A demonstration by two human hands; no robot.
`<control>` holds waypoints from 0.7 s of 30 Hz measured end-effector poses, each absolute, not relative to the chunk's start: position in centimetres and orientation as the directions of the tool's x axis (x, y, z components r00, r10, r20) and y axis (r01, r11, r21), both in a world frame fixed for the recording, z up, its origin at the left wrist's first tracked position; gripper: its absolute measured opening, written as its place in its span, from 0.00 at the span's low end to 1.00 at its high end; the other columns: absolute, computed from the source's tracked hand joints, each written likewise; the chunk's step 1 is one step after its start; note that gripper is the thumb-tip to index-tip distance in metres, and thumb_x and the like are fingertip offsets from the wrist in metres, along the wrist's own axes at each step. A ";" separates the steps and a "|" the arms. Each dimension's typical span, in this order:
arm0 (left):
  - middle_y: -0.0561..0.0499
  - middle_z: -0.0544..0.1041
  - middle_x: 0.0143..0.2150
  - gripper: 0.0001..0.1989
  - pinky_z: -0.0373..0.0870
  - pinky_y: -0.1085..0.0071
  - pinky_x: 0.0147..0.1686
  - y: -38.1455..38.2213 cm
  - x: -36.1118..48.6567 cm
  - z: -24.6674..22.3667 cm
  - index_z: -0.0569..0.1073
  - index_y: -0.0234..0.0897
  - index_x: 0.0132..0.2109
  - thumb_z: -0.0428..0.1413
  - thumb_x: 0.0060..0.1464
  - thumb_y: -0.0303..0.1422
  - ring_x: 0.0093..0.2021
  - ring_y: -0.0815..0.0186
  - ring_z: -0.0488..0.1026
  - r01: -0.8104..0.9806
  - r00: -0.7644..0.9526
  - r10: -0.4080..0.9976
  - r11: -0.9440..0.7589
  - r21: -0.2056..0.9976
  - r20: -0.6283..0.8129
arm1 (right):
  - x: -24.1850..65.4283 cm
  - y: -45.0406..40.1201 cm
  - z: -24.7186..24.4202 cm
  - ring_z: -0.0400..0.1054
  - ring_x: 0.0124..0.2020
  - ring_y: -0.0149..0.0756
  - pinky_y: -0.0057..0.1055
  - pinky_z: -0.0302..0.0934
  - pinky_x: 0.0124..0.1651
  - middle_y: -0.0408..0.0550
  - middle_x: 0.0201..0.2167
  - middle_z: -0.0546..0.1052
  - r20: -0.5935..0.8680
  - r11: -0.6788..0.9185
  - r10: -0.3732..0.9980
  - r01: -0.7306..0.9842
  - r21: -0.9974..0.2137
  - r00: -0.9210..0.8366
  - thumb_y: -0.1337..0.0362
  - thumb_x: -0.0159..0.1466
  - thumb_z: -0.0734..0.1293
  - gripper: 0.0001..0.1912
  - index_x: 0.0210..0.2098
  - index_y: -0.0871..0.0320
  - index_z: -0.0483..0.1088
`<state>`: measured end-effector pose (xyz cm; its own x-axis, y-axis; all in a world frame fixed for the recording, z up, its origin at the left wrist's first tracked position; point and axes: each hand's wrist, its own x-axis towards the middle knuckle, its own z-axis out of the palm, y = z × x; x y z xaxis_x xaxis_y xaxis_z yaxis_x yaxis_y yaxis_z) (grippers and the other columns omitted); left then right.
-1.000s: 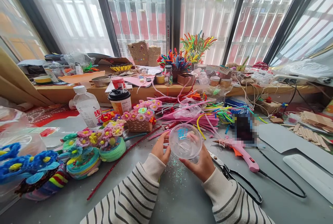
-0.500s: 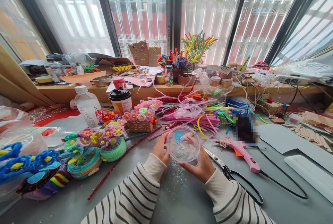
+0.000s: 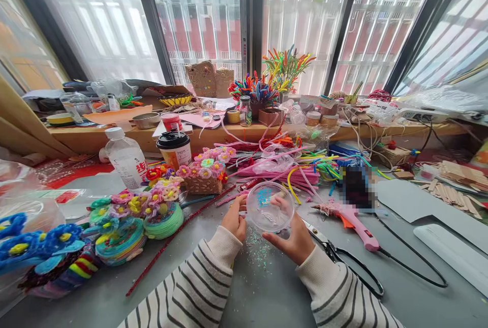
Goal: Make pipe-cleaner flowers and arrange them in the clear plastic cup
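Cup [image 3: 269, 214] at a slightly different tilt than before, right hand [image 3: 299, 240] tight round it, left hand [image 3: 233, 221] beside, its grip unclear.

Glossy clear plastic cup [image 3: 270, 216], fuzzy pipe cleaners [image 3: 280, 174], matt tabletop [image 3: 263, 295]

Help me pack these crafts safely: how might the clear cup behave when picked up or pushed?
The clear cup looks like thin, see-through plastic, so it is probably light and may flex when squeezed. Its shiny surface could feel slippery. Being round, it might roll if tipped over.
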<state>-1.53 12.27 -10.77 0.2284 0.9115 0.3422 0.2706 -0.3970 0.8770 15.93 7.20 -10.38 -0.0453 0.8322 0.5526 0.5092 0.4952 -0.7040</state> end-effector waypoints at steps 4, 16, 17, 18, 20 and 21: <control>0.43 0.72 0.45 0.26 0.67 0.61 0.44 12.5 -1.5 -11.3 0.62 0.33 0.50 0.48 0.38 0.22 0.42 0.61 0.70 0.269 0.201 0.915 -0.394 0.879 0.349 | 15.9 7.2 -10.3 0.64 0.48 0.48 0.47 0.58 0.50 0.59 0.47 0.69 0.566 0.480 0.824 0.525 -0.703 0.005 0.50 0.49 0.68 0.37 0.53 0.60 0.54; 0.40 0.71 0.45 0.25 0.66 0.59 0.44 12.0 -1.5 -10.3 0.61 0.31 0.50 0.49 0.40 0.23 0.42 0.60 0.71 0.311 0.225 0.923 -0.371 0.875 0.311 | 16.0 7.3 -10.3 0.64 0.49 0.48 0.46 0.59 0.50 0.60 0.48 0.69 0.591 0.501 0.806 0.557 -0.662 -0.023 0.50 0.49 0.68 0.37 0.53 0.61 0.55; 0.40 0.71 0.45 0.25 0.66 0.59 0.44 12.0 -1.5 -10.2 0.61 0.31 0.50 0.49 0.40 0.23 0.42 0.59 0.71 0.313 0.224 0.925 -0.367 0.876 0.307 | 16.0 7.3 -10.3 0.64 0.49 0.48 0.46 0.59 0.50 0.60 0.47 0.69 0.591 0.497 0.806 0.563 -0.661 -0.018 0.50 0.49 0.68 0.37 0.52 0.61 0.55; 0.40 0.71 0.45 0.25 0.67 0.59 0.44 12.0 -1.5 -10.2 0.61 0.31 0.50 0.49 0.40 0.23 0.43 0.59 0.70 0.315 0.226 0.926 -0.362 0.877 0.302 | 16.0 7.3 -10.3 0.65 0.48 0.48 0.46 0.59 0.50 0.60 0.47 0.69 0.589 0.491 0.808 0.565 -0.663 -0.011 0.51 0.49 0.68 0.37 0.52 0.61 0.56; 0.40 0.71 0.45 0.25 0.68 0.59 0.42 12.1 -1.5 -10.3 0.61 0.31 0.50 0.49 0.40 0.23 0.42 0.59 0.71 0.311 0.225 0.927 -0.359 0.880 0.299 | 16.0 7.2 -10.3 0.65 0.48 0.47 0.45 0.59 0.50 0.60 0.47 0.69 0.584 0.490 0.812 0.556 -0.671 -0.011 0.51 0.49 0.68 0.36 0.52 0.61 0.55; 0.41 0.71 0.45 0.25 0.68 0.60 0.41 12.1 -1.5 -10.5 0.61 0.32 0.50 0.49 0.40 0.24 0.42 0.59 0.71 0.307 0.219 0.926 -0.364 0.879 0.307 | 16.0 7.2 -10.2 0.65 0.48 0.48 0.45 0.59 0.50 0.60 0.47 0.69 0.582 0.492 0.813 0.551 -0.674 -0.016 0.51 0.49 0.68 0.37 0.52 0.61 0.55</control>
<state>-1.48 12.13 -10.51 0.2191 0.9262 0.3068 0.3072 -0.3639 0.8793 15.97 7.21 -10.22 -0.0159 0.8134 0.5815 0.5513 0.4923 -0.6735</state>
